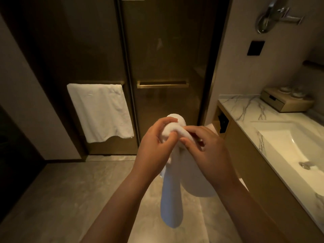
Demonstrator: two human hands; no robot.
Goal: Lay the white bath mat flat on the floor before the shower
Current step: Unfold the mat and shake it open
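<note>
White bath mat [171,199] hangs bunched in mid-air above the floor [70,190], its top held by the left hand [154,146] and right hand [205,148], each grip clamped on the cloth. Beyond, a towel [101,111] hangs on the shower door [163,58].

No text, label, brand, number or sign can be read anywhere in this dim bathroom view.

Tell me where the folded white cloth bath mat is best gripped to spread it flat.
Probably along its top edge, one hand toward each end, coming from above. The folded white cloth bath mat hangs in a narrow strip from the bunch that the left hand and right hand pinch together, so sliding them apart along that edge should let it open.
</note>
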